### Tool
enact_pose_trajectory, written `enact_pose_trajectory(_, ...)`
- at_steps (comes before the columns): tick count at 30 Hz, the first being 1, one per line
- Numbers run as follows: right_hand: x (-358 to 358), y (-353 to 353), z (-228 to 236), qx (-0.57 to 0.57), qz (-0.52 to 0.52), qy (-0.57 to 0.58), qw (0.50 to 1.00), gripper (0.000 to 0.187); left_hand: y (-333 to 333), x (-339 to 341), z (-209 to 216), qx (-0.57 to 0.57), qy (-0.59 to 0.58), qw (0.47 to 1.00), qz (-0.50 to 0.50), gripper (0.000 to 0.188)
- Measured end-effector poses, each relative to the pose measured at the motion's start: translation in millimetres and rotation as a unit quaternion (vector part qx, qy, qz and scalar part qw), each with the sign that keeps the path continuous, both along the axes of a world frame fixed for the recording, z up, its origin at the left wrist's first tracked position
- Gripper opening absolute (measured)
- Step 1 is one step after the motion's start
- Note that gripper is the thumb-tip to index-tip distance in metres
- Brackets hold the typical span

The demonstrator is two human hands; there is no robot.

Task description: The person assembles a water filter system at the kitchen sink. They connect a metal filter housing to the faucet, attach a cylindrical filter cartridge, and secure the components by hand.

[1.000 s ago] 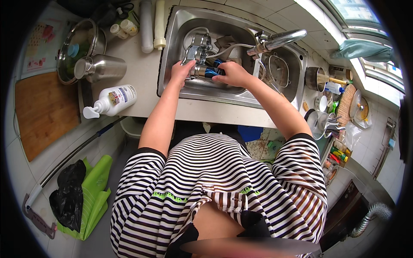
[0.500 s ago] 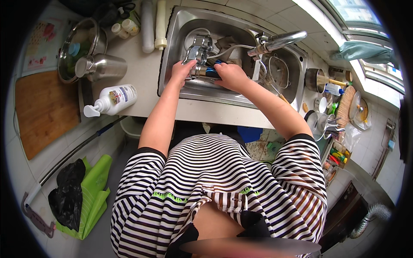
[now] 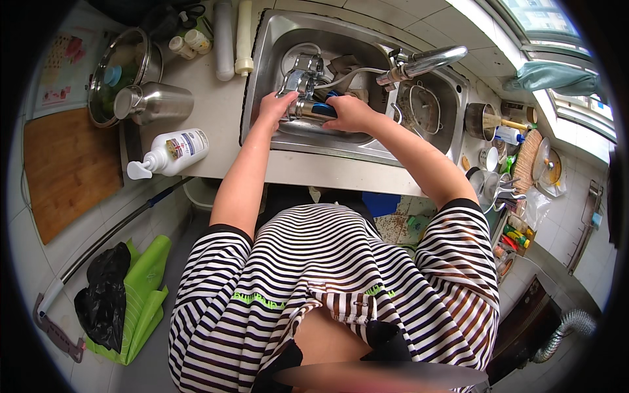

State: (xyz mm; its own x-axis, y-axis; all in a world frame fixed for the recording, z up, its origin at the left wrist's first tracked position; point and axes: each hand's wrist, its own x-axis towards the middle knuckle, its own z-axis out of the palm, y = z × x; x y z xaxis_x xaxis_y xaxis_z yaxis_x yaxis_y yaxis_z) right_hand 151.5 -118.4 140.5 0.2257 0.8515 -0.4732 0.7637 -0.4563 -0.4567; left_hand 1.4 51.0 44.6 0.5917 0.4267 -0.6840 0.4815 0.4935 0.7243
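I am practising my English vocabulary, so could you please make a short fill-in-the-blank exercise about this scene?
1. The left hand and right hand hold a shiny cylinder over the steel ____.
2. The wooden board is on the person's ____ side.
3. The pump bottle is mostly ____.

Missing words: sink; left; white.

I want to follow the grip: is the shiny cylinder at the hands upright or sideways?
Sideways: the shiny cylinder runs crosswise between the left hand and the right hand, which covers its right end.
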Motion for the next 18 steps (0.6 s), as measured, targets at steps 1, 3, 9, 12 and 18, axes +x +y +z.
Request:
enact_pose_trajectory(1, -3, -1, 0, 0.007, 0.012, -0.028, 0.999, 0.05, 0, 0, 1, -0.002, 0.0, 1.0, 0.001, 0.023)
enact_pose_trajectory(3, -12, -3, 2, 0.022, 0.038, -0.085, 0.995, 0.045, 0, 0, 3, -0.015, -0.007, 1.0, 0.016, 0.024)
enact_pose_trajectory(9, -26, -4, -1, 0.13, 0.106, -0.278, 0.946, 0.03, -2, 3, 19, -0.057, 0.06, 0.996, 0.028, 0.026)
enact_pose_trajectory(12, -23, -8, 6, 0.137, 0.066, -0.222, 0.963, 0.034, -1, 5, 28, -0.055, 0.063, 0.996, 0.026, 0.025)
enact_pose_trajectory(18, -2, -8, 10, 0.031, -0.046, -0.029, 0.998, 0.052, 8, 3, 12, -0.032, 0.026, 0.999, 0.001, 0.026)
